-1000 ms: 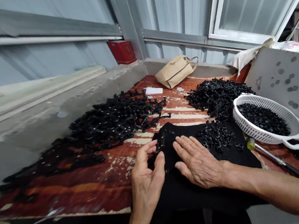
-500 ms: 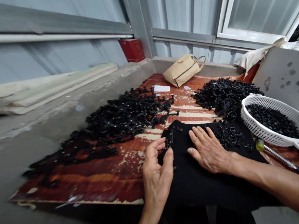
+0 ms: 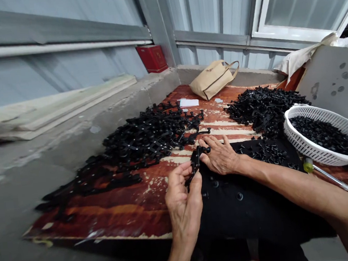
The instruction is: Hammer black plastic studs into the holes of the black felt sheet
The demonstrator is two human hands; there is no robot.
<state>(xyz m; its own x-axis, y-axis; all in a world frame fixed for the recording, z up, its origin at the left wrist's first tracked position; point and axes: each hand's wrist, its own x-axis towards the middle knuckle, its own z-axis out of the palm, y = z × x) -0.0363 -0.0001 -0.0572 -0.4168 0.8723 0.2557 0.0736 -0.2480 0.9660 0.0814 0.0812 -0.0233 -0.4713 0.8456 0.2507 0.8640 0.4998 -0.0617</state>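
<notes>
My left hand (image 3: 184, 193) pinches a black jointed part (image 3: 196, 159) between thumb and fingers, over the left edge of a black cloth (image 3: 247, 218). Just right of that part, my right hand (image 3: 221, 156) lies palm down with fingers spread at the cloth's far edge; its thumb is beside the part. A few small round black pieces (image 3: 240, 196) are on the cloth near my hands. More small black pieces (image 3: 268, 152) lie scattered on the cloth beyond my right forearm.
Black jointed parts (image 3: 144, 137) are heaped on the worn red table (image 3: 108, 210) at left. Another black heap (image 3: 264, 109) stands behind the cloth. At right are a white basket (image 3: 324, 153) of black pieces and a screwdriver (image 3: 332, 181). A beige bag (image 3: 212, 79) sits at the back.
My right hand has moved left and away from me, up to the part in my left hand. Round pieces now show on the cloth where it was. The view has shifted slightly.
</notes>
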